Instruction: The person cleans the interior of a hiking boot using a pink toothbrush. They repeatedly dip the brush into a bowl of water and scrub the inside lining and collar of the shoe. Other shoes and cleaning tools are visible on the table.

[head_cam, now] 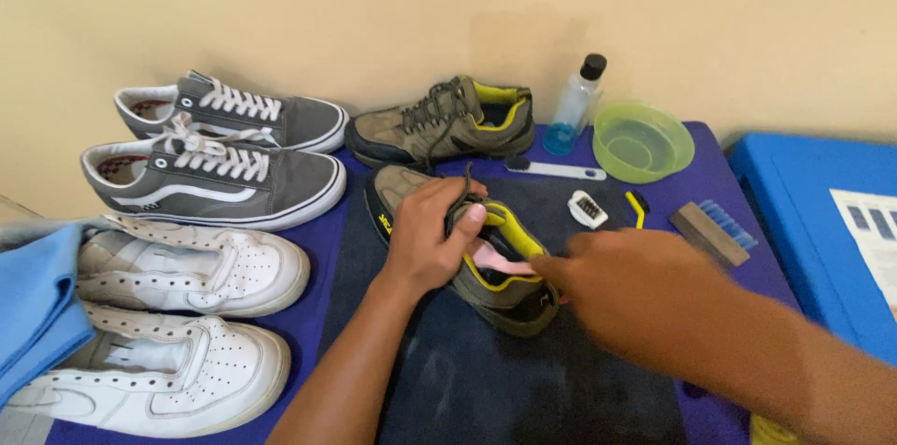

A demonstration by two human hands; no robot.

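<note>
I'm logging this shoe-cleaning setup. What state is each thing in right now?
Olive shoe: on dark mat, tongue pulled back by left hand.
Right hand: blurred, at pink insole.
Second olive shoe: laced, by wall.
Bottle: upright, capped.
Green bowl: upright.
White sneakers: unlaced.
Grey sneakers: laced.

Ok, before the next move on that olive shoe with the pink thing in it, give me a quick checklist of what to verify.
1. Left hand steadies the olive-and-yellow hiking shoe at its tongue: ok.
2. Shoe rests on the dark towel mat: ok.
3. Pink cloth-like piece sits in the shoe opening: ok.
4. Right hand grip on the pink piece: cannot tell, blurred.
5. Small white brush lies free nearby: ok.
6. Green plastic bowl upright: ok.
</note>
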